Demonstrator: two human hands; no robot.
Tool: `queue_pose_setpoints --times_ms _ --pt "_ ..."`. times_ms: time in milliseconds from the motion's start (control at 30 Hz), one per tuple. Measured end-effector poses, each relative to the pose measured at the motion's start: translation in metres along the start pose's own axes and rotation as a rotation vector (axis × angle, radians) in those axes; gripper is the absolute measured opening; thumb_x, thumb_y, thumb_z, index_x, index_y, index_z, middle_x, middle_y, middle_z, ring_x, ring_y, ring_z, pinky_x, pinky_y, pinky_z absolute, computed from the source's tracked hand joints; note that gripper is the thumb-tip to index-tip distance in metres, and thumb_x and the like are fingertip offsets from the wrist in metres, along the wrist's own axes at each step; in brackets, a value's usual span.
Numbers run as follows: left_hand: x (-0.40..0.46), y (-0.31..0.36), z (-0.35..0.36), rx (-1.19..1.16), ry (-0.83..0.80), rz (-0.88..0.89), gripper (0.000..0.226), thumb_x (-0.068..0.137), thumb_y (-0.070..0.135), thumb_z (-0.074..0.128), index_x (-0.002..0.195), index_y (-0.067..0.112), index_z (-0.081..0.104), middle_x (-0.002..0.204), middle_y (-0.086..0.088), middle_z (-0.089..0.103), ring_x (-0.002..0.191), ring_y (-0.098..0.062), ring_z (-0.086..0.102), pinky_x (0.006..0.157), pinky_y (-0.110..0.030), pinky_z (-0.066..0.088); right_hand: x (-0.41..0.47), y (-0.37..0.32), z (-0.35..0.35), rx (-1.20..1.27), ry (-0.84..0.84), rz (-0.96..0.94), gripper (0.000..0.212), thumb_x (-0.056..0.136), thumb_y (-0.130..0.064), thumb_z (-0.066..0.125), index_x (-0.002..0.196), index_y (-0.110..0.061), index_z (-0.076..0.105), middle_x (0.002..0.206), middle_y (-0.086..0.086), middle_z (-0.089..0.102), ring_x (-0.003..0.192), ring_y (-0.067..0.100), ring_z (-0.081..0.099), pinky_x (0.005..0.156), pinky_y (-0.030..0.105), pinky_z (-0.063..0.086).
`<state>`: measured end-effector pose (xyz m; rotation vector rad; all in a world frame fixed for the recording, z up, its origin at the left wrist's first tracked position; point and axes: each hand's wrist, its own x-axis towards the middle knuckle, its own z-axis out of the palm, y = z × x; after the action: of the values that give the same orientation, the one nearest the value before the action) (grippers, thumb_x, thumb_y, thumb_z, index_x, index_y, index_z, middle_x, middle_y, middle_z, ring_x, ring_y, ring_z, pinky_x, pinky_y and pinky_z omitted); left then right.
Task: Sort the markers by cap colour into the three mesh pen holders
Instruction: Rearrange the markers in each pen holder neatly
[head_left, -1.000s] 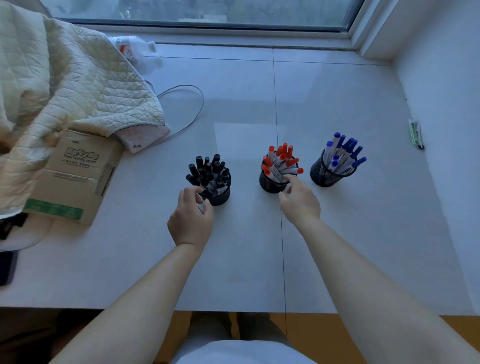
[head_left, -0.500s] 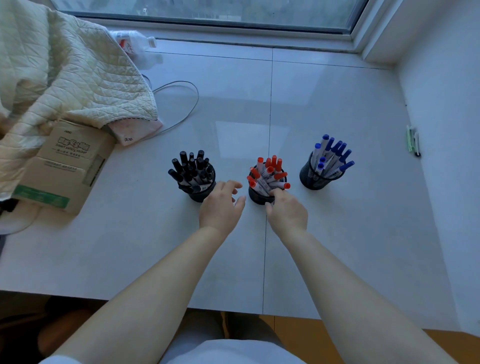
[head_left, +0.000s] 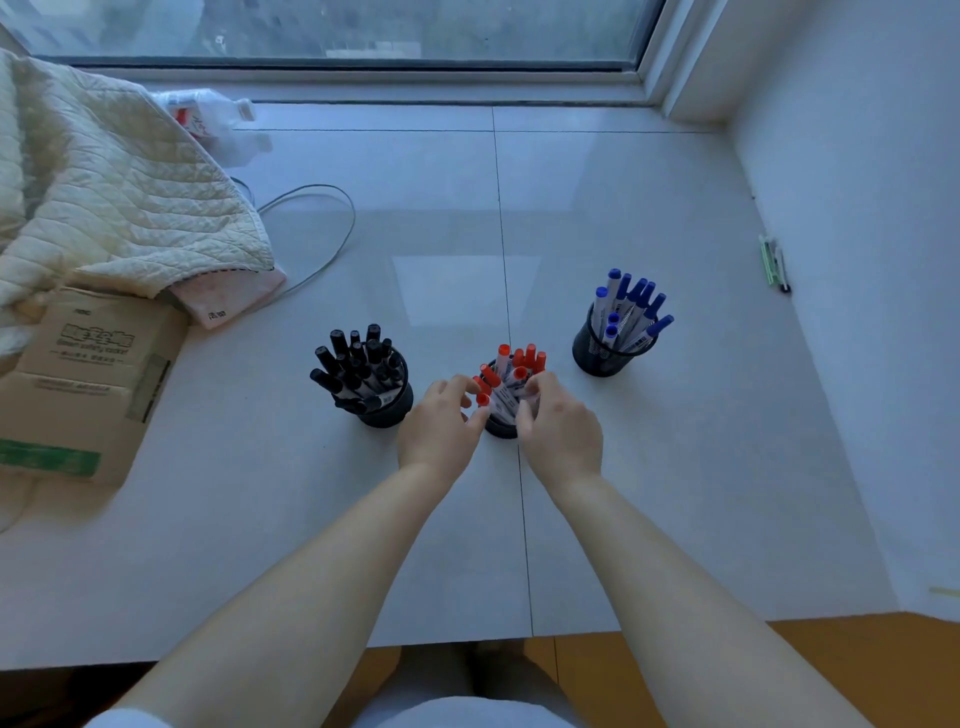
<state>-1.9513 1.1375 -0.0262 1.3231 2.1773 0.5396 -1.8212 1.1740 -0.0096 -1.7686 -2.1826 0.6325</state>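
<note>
- Evidently, from the head view, sorting looks all but done: black markers (head_left: 358, 366) fill the left holder (head_left: 387, 413), red markers (head_left: 511, 371) the middle holder (head_left: 500, 428), blue markers (head_left: 631, 306) the right holder (head_left: 602, 358), with no loose marker on the tabletop (head_left: 675, 467) that I can make out.
- Both hands sit at the middle holder. The left hand (head_left: 441, 428) has fingers curled toward the red caps, thumb tip by the holder's rim; whether it pinches a marker I cannot tell.
- The right hand (head_left: 558, 428) curls its fingers around the near-right red markers, seemingly gripping one or steadying the bunch.
- Judged step: settling the red bunch. Best done by bracing the holder low with one hand while the other nudges markers upright, since leaning markers could tip a light mesh cup.
- Off to the side: a quilt (head_left: 104, 182), a box (head_left: 88, 374), a cable (head_left: 322, 228), a bottle (head_left: 208, 111), pens (head_left: 774, 262) by the wall.
</note>
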Motion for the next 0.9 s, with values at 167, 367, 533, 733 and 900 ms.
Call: queue_pose_setpoints --times_ms 167,367,533,733,900 --pt "0.007 0.001 0.0 0.033 -0.041 0.063 0.013 0.088 0.036 0.053 0.099 0.031 0.059 0.093 0.012 0.06 0.08 -0.011 0.06 0.066 -0.031 0.05 0.023 -0.003 -0.002 -0.143 -0.025 -0.075 0.021 0.092 -0.021 0.047 0.111 -0.016 0.056 0.107 0.005 0.056 0.086 0.028 0.056 0.059 0.029 0.034" --pt "0.01 0.005 0.004 0.129 -0.106 0.075 0.016 0.089 0.036 0.052 0.1 0.027 0.06 0.093 0.004 0.062 0.084 -0.02 0.058 0.061 -0.029 0.042 0.033 0.005 0.008 -0.254 -0.11 -0.148 0.027 0.093 -0.035 0.045 0.109 -0.016 0.057 0.101 0.004 0.062 0.093 0.025 0.05 0.071 0.032 0.036" --pt "0.007 0.009 0.005 0.154 -0.115 0.06 0.017 0.089 0.034 0.051 0.101 0.025 0.06 0.095 0.002 0.062 0.085 -0.021 0.057 0.061 -0.03 0.041 0.032 0.008 0.007 -0.256 -0.112 -0.198 0.029 0.092 -0.038 0.047 0.108 -0.018 0.059 0.099 0.002 0.064 0.091 0.024 0.049 0.073 0.031 0.034" --pt "-0.004 0.017 -0.014 0.095 0.014 -0.017 0.015 0.086 0.037 0.05 0.086 0.023 0.055 0.078 0.005 0.064 0.071 -0.022 0.058 0.054 -0.028 0.039 0.027 -0.002 -0.016 0.204 0.007 -0.018 0.02 0.089 -0.03 0.053 0.098 -0.012 0.057 0.086 0.004 0.062 0.081 0.022 0.053 0.068 0.032 0.041" --pt "-0.013 0.021 -0.039 -0.095 0.165 -0.118 0.008 0.083 0.028 0.051 0.081 0.02 0.049 0.063 0.003 0.055 0.063 -0.023 0.055 0.05 -0.027 0.037 0.03 -0.009 -0.04 0.481 0.117 0.21 0.011 0.086 -0.023 0.053 0.088 -0.013 0.05 0.068 -0.007 0.052 0.062 0.011 0.049 0.054 0.026 0.036"
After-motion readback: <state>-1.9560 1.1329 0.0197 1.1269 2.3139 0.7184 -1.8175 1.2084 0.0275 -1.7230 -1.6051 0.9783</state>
